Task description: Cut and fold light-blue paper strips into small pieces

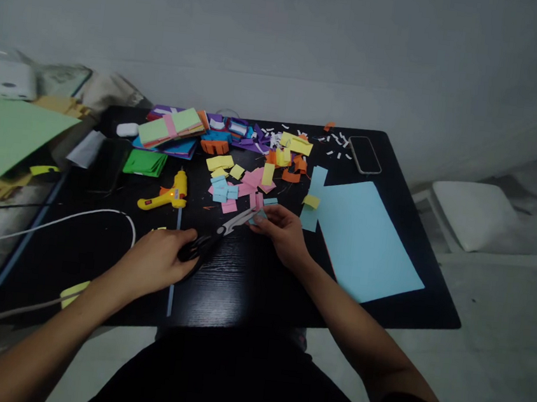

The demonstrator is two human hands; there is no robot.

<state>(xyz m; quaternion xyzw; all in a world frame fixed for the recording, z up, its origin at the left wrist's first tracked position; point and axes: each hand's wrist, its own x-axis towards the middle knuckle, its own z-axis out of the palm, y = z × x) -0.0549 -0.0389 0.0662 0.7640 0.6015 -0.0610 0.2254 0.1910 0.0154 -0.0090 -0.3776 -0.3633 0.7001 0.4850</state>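
I have the left hand [161, 259] closed round scissors [228, 227] aimed toward two o'clock; the right hand [285, 233] pinches a small blue paper [258, 217] beside their tips, a blue sheet [369, 247] at its three o'clock.

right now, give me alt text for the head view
The left hand holds black-handled scissors to a small blue paper piece in the right hand. Colourful paper scraps, a yellow glue gun and light-blue paper lie on the black table.
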